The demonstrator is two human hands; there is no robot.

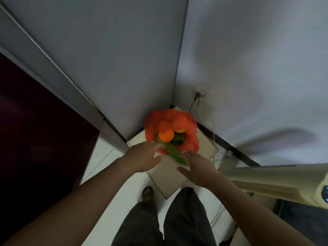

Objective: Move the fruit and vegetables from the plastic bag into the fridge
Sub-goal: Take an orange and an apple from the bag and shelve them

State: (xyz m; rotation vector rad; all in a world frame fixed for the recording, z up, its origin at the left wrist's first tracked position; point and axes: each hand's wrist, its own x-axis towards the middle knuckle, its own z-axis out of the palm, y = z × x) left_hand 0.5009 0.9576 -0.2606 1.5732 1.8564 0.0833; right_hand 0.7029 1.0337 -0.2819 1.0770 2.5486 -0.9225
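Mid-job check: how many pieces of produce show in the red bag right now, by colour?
Orange: 1, the round fruit
Yellow: 1, the partly hidden fruit
Green: 2, the long vegetable and a darker vegetable
Total: 4 in view; bulges under the bag film cannot be counted.

No readable text, label, brand or number anywhere. The blue lit mark (pixel 325 192) on the cream appliance (pixel 276 180) at the right edge is too blurred to read. The red plastic bag (pixel 192 139) shows no legible print.
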